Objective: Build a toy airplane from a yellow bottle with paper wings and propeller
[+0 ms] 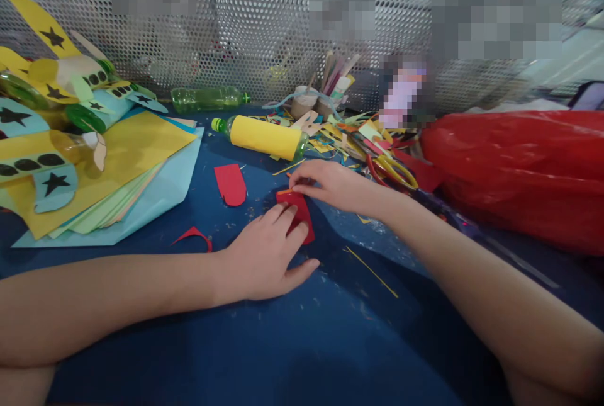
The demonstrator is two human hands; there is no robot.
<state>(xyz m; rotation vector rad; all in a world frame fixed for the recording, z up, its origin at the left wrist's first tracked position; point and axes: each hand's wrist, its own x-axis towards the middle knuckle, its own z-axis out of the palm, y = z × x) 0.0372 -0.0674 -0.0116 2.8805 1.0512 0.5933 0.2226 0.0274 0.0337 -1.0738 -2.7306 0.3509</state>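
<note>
While two hands (268,255) (328,182) touch one red card (304,211), another (231,184)

lies

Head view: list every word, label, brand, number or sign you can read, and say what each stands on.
No words, brands or numbers can be read.
Signs: black stars on yellow and light-blue paper pieces at the left, with no lettering.
Small white bottle among the sticks at the back: any label is too small to read.
Lilac object at the back: pixelated, unreadable.
Red piece under the left hand: no writing visible.
</note>
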